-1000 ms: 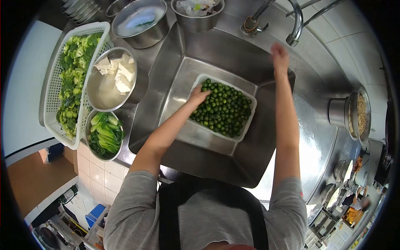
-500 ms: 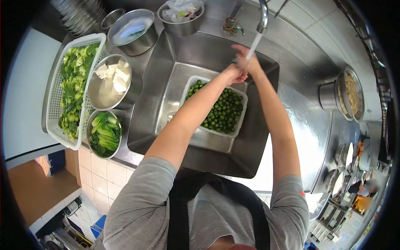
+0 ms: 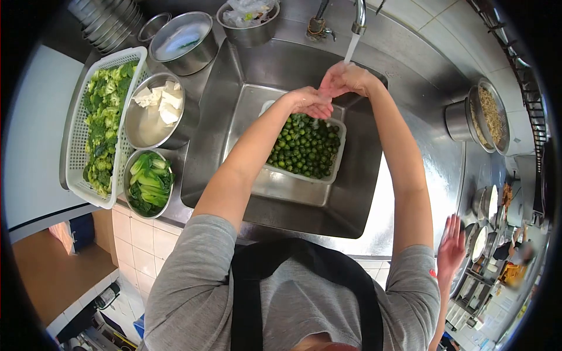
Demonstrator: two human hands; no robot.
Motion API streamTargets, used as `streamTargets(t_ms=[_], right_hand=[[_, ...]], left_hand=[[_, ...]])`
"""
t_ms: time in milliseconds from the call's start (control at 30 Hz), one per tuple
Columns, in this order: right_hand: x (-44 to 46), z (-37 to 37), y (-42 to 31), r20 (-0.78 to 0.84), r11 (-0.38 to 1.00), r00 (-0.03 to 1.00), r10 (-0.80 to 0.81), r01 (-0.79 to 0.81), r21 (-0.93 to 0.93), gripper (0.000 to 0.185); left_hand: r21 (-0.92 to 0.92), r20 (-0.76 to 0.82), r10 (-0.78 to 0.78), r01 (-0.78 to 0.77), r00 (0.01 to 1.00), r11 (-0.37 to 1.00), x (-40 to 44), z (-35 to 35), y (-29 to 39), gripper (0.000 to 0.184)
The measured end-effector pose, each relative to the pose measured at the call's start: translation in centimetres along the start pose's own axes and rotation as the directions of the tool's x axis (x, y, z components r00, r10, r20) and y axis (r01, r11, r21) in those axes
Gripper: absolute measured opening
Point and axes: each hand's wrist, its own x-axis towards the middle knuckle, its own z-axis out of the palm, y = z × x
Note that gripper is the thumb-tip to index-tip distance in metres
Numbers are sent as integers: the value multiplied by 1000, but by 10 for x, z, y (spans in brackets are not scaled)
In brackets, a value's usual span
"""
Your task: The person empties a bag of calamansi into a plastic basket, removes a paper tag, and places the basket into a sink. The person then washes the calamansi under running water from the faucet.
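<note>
Water (image 3: pixel 352 50) runs from the tap (image 3: pixel 359 22) onto my right hand (image 3: pixel 349 79), whose fingers are apart and hold nothing. Beside it, to the left and slightly lower, my left hand (image 3: pixel 311 103) is stretched out, palm turned up and wet, also holding nothing. The two hands meet or nearly touch at the fingers. Below them in the steel sink (image 3: pixel 281 227) stands a white plastic basket (image 3: pixel 341 153) filled with small round green vegetables (image 3: pixel 305 146). My left wrist covers part of the basket's far left corner.
Left of the sink are a white basket (image 3: pixel 76 169) of broccoli, a pot (image 3: pixel 140 140) of white chunks in cloudy liquid and a bowl of leafy greens (image 3: pixel 149 184). Pots (image 3: pixel 193 55) line the back. Another person's hand (image 3: pixel 451 245) shows beside my right sleeve.
My hands have parted from their rubbing clasp. The left has shifted left with fingers extended; the right stays under the water. Another person's hand has appeared at the right.
</note>
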Motion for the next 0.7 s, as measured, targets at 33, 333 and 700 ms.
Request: streamTargets(t_ms=[33,333,700], right_hand=[[3,-2,-4,125,998,992,-13,5,58,16],[6,-12,-3,-130,983,987,-94,113,147,12],[-42,128,98,-175,971,971,-162,189,144,26]], left_hand=[[-3,-3,3,-3,1000,1000,-2,-1,1,31],[-206,-3,431,-422,902,883,10,11,6,35],[502,82,250,-257,965,826,-99,-3,-114,48]])
